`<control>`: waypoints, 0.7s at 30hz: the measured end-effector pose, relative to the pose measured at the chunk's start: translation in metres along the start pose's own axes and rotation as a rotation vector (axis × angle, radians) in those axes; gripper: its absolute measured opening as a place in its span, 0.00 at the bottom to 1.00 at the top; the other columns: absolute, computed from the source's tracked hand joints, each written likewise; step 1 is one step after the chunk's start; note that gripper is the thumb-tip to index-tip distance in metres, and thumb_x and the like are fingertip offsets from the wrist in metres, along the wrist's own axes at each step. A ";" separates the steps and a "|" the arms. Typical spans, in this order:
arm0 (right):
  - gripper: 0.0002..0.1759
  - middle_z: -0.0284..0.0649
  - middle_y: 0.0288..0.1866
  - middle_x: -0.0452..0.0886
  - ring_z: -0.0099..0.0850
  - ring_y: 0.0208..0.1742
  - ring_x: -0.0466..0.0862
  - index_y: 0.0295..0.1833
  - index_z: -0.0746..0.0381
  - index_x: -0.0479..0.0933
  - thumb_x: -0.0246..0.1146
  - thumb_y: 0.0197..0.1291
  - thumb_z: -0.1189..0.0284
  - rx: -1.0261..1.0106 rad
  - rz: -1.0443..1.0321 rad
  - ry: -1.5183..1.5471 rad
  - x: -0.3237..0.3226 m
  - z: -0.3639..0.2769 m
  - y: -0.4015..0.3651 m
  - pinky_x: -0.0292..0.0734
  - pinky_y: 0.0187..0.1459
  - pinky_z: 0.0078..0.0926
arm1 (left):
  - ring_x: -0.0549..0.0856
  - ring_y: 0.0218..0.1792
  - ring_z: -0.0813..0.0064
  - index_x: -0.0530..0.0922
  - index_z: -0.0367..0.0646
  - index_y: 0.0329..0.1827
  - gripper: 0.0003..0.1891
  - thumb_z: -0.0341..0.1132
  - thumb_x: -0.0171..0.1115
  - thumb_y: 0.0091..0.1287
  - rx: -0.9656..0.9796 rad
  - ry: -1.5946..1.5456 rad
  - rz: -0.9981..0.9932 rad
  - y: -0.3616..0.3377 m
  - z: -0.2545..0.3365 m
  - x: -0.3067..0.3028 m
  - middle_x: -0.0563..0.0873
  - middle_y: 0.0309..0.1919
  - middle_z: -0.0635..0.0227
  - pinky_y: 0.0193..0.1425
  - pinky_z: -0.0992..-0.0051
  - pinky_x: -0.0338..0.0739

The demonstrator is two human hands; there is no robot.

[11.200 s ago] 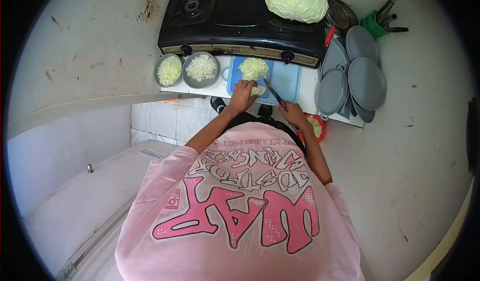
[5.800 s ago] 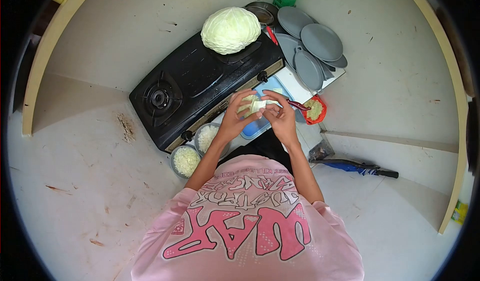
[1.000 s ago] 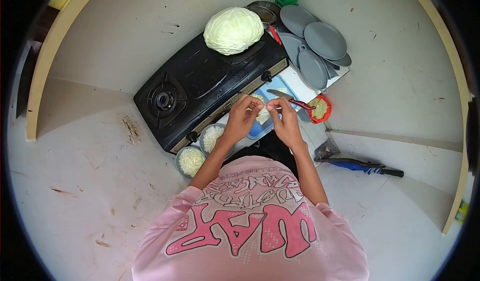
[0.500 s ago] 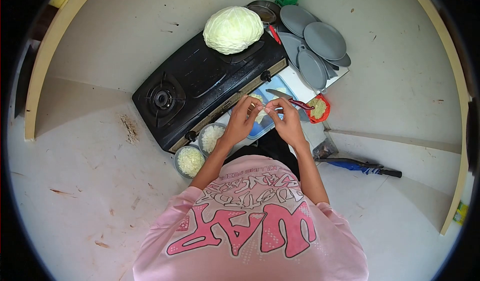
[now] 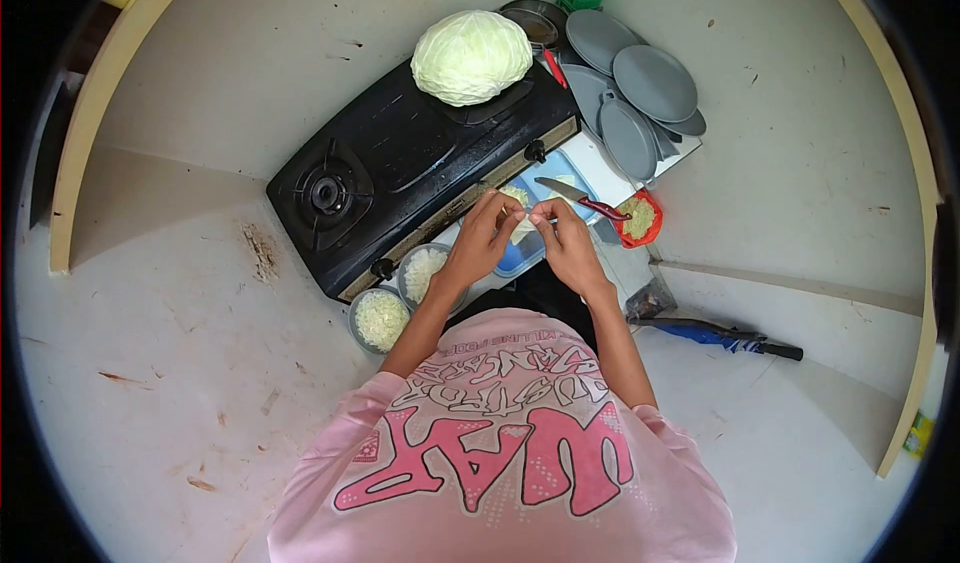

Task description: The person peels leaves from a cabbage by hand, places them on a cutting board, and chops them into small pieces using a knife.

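Stove [image 5: 430, 153] and all, the biggest things kept their places: it stretched from nine toward twelve o'clock of the hands, with the whole cabbage [image 5: 472, 58] resting on its far end at eleven. Grey plates [image 5: 655, 83] overlapped toward one o'clock. The blue board [image 5: 510, 261] lay beneath the hands, shredded cabbage [image 5: 516, 195] on it as before. Toward eight o'clock stood the bowl of white pieces [image 5: 408, 291] and, beside it, the bowl of pale shreds [image 5: 354, 324]; at three o'clock sat the red container [image 5: 655, 225]. The knife [image 5: 589, 202] had changed most: the right hand [image 5: 572, 251] had gripped it in the first frame, but now it lay unheld, blade over the board, handle reaching the red container. The left hand [image 5: 478, 251], which had been down on the board then, was raised to meet the right. Both hands had their fingertips pinched narrow on a small pale scrap [image 5: 527, 217], barely changed from half a second earlier; its exact shape was hidden.
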State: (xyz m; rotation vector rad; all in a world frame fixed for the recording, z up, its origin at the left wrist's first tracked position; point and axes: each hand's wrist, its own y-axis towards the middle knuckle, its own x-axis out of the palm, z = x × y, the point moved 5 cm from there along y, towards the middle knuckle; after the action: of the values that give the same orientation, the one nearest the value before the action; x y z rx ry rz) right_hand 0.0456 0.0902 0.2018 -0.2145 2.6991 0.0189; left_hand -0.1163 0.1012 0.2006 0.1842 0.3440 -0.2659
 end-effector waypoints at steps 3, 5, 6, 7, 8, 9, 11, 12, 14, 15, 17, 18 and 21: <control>0.11 0.50 0.45 0.82 0.42 0.44 0.83 0.49 0.70 0.75 0.59 0.77 0.71 -0.005 -0.027 0.000 0.001 0.000 -0.001 0.77 0.49 0.36 | 0.82 0.39 0.64 0.79 0.35 0.49 0.07 0.30 0.62 0.76 0.008 0.008 0.005 0.000 -0.001 0.001 0.78 0.40 0.59 0.42 0.69 0.78; 0.10 0.54 0.44 0.82 0.47 0.45 0.83 0.48 0.72 0.75 0.59 0.76 0.73 0.003 -0.039 0.006 0.000 -0.002 -0.001 0.77 0.50 0.39 | 0.82 0.39 0.63 0.79 0.34 0.48 0.07 0.30 0.62 0.77 0.019 0.004 0.009 -0.001 -0.004 0.002 0.78 0.40 0.58 0.43 0.68 0.78; 0.10 0.56 0.44 0.82 0.50 0.46 0.83 0.48 0.73 0.75 0.59 0.75 0.74 0.008 -0.045 0.009 0.000 -0.003 -0.001 0.77 0.51 0.41 | 0.82 0.39 0.63 0.79 0.34 0.48 0.07 0.30 0.62 0.77 0.024 0.014 0.009 -0.001 -0.004 0.002 0.78 0.40 0.58 0.42 0.68 0.78; 0.10 0.56 0.44 0.82 0.50 0.46 0.83 0.48 0.73 0.75 0.59 0.75 0.74 0.008 -0.046 0.008 0.000 -0.002 -0.002 0.77 0.51 0.41 | 0.82 0.39 0.63 0.79 0.34 0.48 0.07 0.30 0.62 0.77 0.028 0.023 0.009 -0.001 -0.003 0.001 0.78 0.39 0.58 0.42 0.68 0.77; 0.10 0.56 0.44 0.82 0.50 0.46 0.83 0.48 0.73 0.75 0.59 0.75 0.74 0.009 -0.047 0.007 0.001 0.000 -0.002 0.77 0.51 0.41 | 0.82 0.39 0.63 0.78 0.34 0.48 0.07 0.31 0.62 0.77 0.033 0.032 0.009 -0.001 -0.002 0.001 0.78 0.39 0.58 0.42 0.68 0.77; 0.11 0.56 0.44 0.82 0.50 0.46 0.83 0.47 0.73 0.75 0.59 0.75 0.74 0.009 -0.047 0.006 0.001 0.001 -0.002 0.77 0.51 0.41 | 0.82 0.39 0.63 0.78 0.34 0.47 0.07 0.31 0.62 0.77 0.022 0.034 0.006 -0.002 -0.002 0.001 0.78 0.39 0.58 0.42 0.68 0.77; 0.11 0.56 0.43 0.82 0.51 0.45 0.84 0.47 0.73 0.75 0.59 0.75 0.73 0.010 -0.050 -0.001 0.000 0.001 -0.002 0.77 0.50 0.41 | 0.82 0.38 0.63 0.78 0.34 0.47 0.07 0.31 0.62 0.77 -0.001 0.036 -0.002 -0.002 -0.001 0.001 0.78 0.38 0.58 0.43 0.68 0.77; 0.11 0.56 0.43 0.82 0.51 0.45 0.84 0.47 0.74 0.75 0.59 0.75 0.73 0.011 -0.051 -0.004 0.000 0.000 -0.002 0.77 0.50 0.41 | 0.82 0.38 0.63 0.78 0.34 0.46 0.07 0.31 0.62 0.77 -0.010 0.039 -0.004 -0.002 -0.001 0.001 0.79 0.38 0.58 0.42 0.68 0.77; 0.12 0.56 0.42 0.82 0.51 0.44 0.83 0.47 0.74 0.75 0.60 0.75 0.72 0.024 -0.059 -0.015 0.000 0.001 -0.002 0.77 0.50 0.41 | 0.82 0.37 0.63 0.78 0.34 0.46 0.07 0.31 0.62 0.77 -0.026 0.046 -0.009 -0.002 -0.002 0.001 0.79 0.37 0.58 0.42 0.69 0.77; 0.12 0.56 0.41 0.82 0.51 0.44 0.83 0.47 0.74 0.75 0.60 0.75 0.72 0.032 -0.062 -0.020 0.000 0.002 -0.003 0.77 0.49 0.42 | 0.82 0.36 0.64 0.79 0.34 0.46 0.07 0.31 0.62 0.77 -0.026 0.046 -0.011 -0.002 0.000 0.001 0.79 0.37 0.58 0.42 0.69 0.77; 0.12 0.55 0.41 0.82 0.49 0.43 0.83 0.47 0.73 0.75 0.60 0.75 0.71 0.036 -0.070 -0.006 -0.001 0.003 -0.003 0.77 0.48 0.40 | 0.82 0.36 0.64 0.79 0.34 0.45 0.07 0.31 0.62 0.77 -0.027 0.049 -0.015 -0.002 0.003 0.001 0.79 0.37 0.58 0.41 0.69 0.77; 0.13 0.55 0.41 0.82 0.48 0.43 0.83 0.47 0.73 0.75 0.60 0.75 0.71 0.037 -0.073 0.002 -0.001 0.004 -0.004 0.77 0.48 0.40 | 0.81 0.35 0.65 0.79 0.34 0.45 0.07 0.30 0.62 0.76 -0.022 0.029 -0.013 -0.002 0.002 0.001 0.79 0.36 0.59 0.41 0.69 0.76; 0.14 0.51 0.39 0.82 0.41 0.41 0.83 0.47 0.72 0.77 0.60 0.76 0.69 0.062 -0.073 0.049 -0.003 0.001 -0.005 0.76 0.46 0.37 | 0.79 0.34 0.69 0.79 0.35 0.45 0.05 0.30 0.63 0.76 -0.006 -0.016 -0.015 -0.001 0.001 0.002 0.78 0.34 0.61 0.41 0.70 0.74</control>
State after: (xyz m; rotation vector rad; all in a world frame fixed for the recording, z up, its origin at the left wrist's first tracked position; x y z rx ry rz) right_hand 0.0495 0.0853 0.2023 -0.2975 2.7334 -0.0926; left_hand -0.1145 0.0997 0.2008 0.1739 0.3300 -0.2810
